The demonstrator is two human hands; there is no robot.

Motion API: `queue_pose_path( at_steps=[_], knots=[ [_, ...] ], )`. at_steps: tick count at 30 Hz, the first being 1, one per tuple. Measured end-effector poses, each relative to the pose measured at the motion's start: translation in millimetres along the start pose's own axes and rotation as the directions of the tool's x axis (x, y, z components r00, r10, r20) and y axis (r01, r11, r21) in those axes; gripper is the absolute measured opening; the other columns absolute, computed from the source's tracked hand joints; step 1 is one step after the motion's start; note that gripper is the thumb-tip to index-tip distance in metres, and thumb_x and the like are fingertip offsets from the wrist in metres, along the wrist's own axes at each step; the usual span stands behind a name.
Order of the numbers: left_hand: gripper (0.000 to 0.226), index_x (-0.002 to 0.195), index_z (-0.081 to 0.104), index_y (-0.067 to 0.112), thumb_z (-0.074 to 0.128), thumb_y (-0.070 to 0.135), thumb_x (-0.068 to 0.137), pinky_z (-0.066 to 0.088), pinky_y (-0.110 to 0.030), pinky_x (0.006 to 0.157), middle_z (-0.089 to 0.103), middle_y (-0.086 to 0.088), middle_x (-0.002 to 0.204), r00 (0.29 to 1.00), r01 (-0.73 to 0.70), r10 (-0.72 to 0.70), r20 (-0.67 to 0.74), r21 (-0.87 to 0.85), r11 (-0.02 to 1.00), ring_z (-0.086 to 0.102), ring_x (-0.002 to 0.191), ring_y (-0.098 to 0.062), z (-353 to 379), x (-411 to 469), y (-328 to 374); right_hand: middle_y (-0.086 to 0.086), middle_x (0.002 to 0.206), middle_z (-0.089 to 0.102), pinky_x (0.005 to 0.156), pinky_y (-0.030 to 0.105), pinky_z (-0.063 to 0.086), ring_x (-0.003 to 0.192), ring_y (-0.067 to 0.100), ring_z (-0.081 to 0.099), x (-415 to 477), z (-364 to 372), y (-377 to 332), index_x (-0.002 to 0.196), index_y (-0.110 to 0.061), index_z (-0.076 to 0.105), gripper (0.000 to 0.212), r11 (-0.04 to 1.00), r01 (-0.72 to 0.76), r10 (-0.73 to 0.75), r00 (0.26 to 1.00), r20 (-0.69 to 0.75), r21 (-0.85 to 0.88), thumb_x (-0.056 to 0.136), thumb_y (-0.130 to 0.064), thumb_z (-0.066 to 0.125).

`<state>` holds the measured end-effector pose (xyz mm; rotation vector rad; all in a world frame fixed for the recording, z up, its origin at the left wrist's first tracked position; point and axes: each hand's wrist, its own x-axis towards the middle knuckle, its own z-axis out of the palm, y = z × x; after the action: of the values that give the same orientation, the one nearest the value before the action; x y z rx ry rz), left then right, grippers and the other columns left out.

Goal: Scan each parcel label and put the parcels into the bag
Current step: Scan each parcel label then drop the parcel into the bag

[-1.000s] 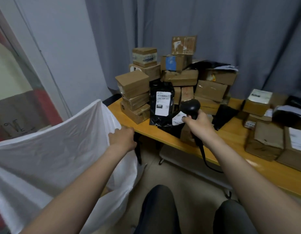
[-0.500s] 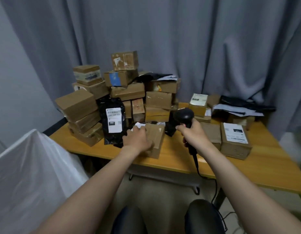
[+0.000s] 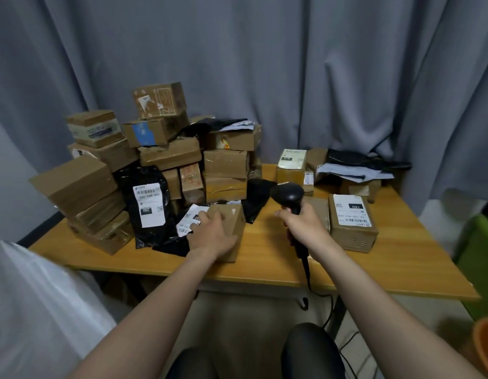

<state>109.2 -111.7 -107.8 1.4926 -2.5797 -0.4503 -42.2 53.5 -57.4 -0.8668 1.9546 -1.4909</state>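
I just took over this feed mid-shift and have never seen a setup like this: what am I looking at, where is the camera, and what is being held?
No machine here: these are a person's two bare arms, seen from one wide-angle camera worn on their head, looking forward and down. The left hand grips a small cardboard box standing on the wooden table. The right hand holds a black barcode scanner by its handle, and its cable hangs off the table's front edge. Behind and to the left sits a pile of cardboard parcels, with a black mailer bag bearing a white label leaning against it. Right of the scanner lies a labelled box. The white bag for scanned parcels shows at lower left.
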Motion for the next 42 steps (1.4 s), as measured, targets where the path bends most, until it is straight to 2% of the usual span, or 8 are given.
queue_pose_path(
  at_steps=[4, 7, 11, 15, 20, 25, 28, 42],
  knots=[
    [0.069, 0.133, 0.043, 0.040, 0.075, 0.054, 0.074, 0.060, -0.042, 0.087, 0.039, -0.001, 0.129, 0.999, -0.035, 0.026, -0.028, -0.428, 0.903, 0.055, 0.113, -0.028, -13, -4, 4, 0.003, 0.093, 0.066, 0.070, 0.040, 0.058, 0.079, 0.022, 0.067, 2, 2, -3, 0.112, -0.027, 0.059, 0.016, 0.998, 0.010, -0.007, 0.999, -0.040, 0.063, 0.100, -0.027, 0.068],
    [0.056, 0.130, 0.049, 0.033, 0.079, 0.040, 0.084, 0.059, -0.024, 0.065, 0.050, -0.005, 0.126, 0.999, -0.044, 0.005, -0.051, -0.803, 0.594, 0.062, 0.102, -0.020, -36, -14, 21, -0.006, 0.106, 0.066, 0.101, 0.052, 0.055, 0.109, 0.025, 0.067, 4, 7, -9, 0.109, -0.037, 0.056, 0.021, 0.995, 0.023, -0.015, 0.997, -0.074, 0.101, 0.098, -0.027, 0.070],
    [0.039, 0.131, 0.058, 0.025, 0.070, 0.035, 0.095, 0.059, -0.050, 0.094, 0.064, -0.008, 0.125, 0.999, 0.011, 0.034, 0.018, -0.981, 0.195, 0.065, 0.112, -0.029, -63, -27, 40, -0.016, 0.111, 0.064, 0.110, 0.050, 0.049, 0.120, 0.021, 0.064, 3, 14, -25, 0.120, -0.036, 0.055, 0.031, 0.979, 0.058, -0.038, 0.994, -0.102, 0.196, 0.097, -0.025, 0.073],
    [0.025, 0.125, 0.061, 0.018, 0.060, 0.025, 0.101, 0.060, -0.052, 0.086, 0.065, -0.014, 0.126, 0.993, 0.027, 0.117, 0.022, -0.999, -0.044, 0.066, 0.115, -0.033, -79, -36, 48, -0.007, 0.125, 0.068, 0.107, 0.050, 0.052, 0.121, 0.018, 0.063, 2, 17, -40, 0.139, -0.025, 0.057, 0.050, 0.964, 0.114, -0.078, 0.985, -0.154, 0.241, 0.094, -0.035, 0.076],
    [0.041, 0.142, 0.051, 0.027, 0.057, 0.015, 0.103, 0.058, -0.054, 0.096, 0.068, 0.002, 0.119, 0.986, -0.147, 0.108, -0.124, -0.960, 0.238, 0.068, 0.113, -0.022, -88, -41, 45, -0.012, 0.118, 0.066, 0.099, 0.041, 0.057, 0.113, 0.013, 0.065, 0, 9, -53, 0.129, -0.029, 0.054, 0.045, 0.947, 0.216, -0.171, 0.966, -0.196, 0.239, 0.092, -0.028, 0.080],
    [0.081, 0.141, 0.054, 0.027, 0.074, 0.069, 0.074, 0.056, -0.044, 0.101, 0.070, 0.010, 0.124, 0.975, -0.199, 0.186, -0.120, -0.840, 0.505, 0.068, 0.112, -0.010, -96, -51, 47, -0.003, 0.129, 0.069, 0.106, 0.045, 0.054, 0.123, 0.016, 0.064, -4, 13, -58, 0.136, -0.023, 0.058, 0.054, 0.943, 0.298, -0.259, 0.937, -0.237, 0.148, 0.089, -0.020, 0.083],
    [0.073, 0.138, 0.052, 0.027, 0.086, 0.049, 0.077, 0.055, -0.033, 0.097, 0.068, 0.013, 0.122, 0.974, -0.212, 0.193, -0.116, -0.763, 0.611, 0.066, 0.109, -0.006, -97, -51, 48, -0.003, 0.129, 0.069, 0.106, 0.048, 0.054, 0.124, 0.017, 0.063, -6, 16, -58, 0.136, -0.023, 0.059, 0.054, 0.940, 0.321, -0.281, 0.923, -0.262, 0.120, 0.088, -0.021, 0.084],
    [0.060, 0.130, 0.060, 0.022, 0.088, 0.015, 0.077, 0.053, -0.027, 0.092, 0.067, 0.015, 0.109, 0.973, -0.149, -0.073, -0.218, -0.839, 0.523, 0.067, 0.107, -0.007, -95, -27, 2, 0.005, 0.060, 0.059, 0.051, 0.028, 0.047, 0.049, 0.019, 0.055, -26, 8, -81, 0.075, -0.013, 0.064, 0.031, 0.971, 0.203, -0.201, 0.979, -0.021, 0.126, 0.098, -0.032, 0.073]
  ],
)
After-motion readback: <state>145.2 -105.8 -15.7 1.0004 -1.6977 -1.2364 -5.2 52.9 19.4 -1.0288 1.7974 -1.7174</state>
